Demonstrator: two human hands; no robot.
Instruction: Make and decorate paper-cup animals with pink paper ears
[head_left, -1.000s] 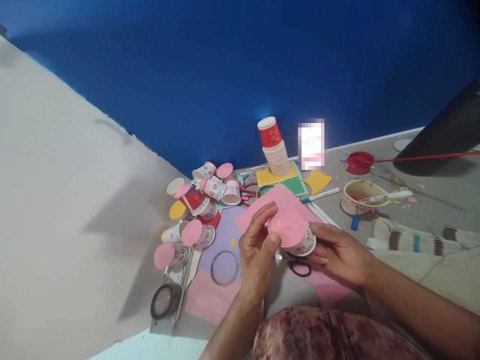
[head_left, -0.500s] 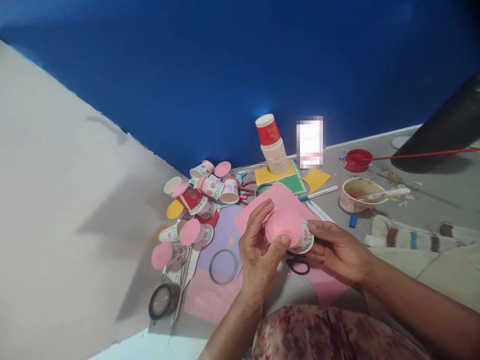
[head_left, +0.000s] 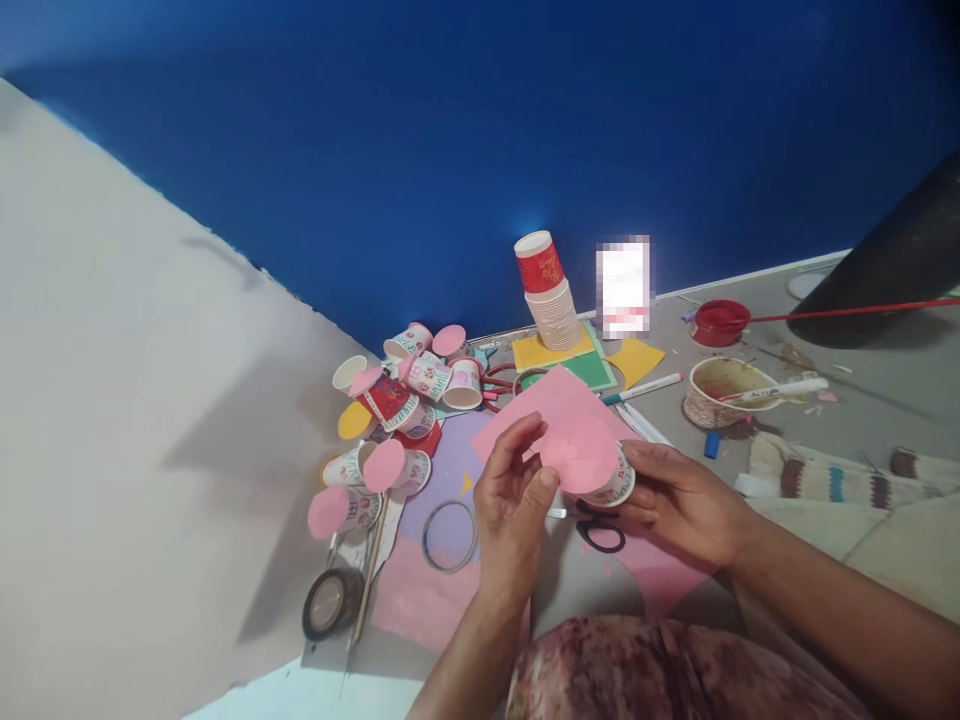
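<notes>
The paper cup (head_left: 611, 482), held on its side above the scissors (head_left: 602, 530) by the right hand (head_left: 679, 495) cupped around its wall, appears light and crushable, while the left hand (head_left: 510, 505) fingertips pinch the flimsy pink paper disc (head_left: 579, 452) at its edge.

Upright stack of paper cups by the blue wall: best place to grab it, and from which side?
Probably around the red top cup of the stack of paper cups, coming from above: it stands upright, its upper part is clear, while paper sheets crowd its base.
</notes>
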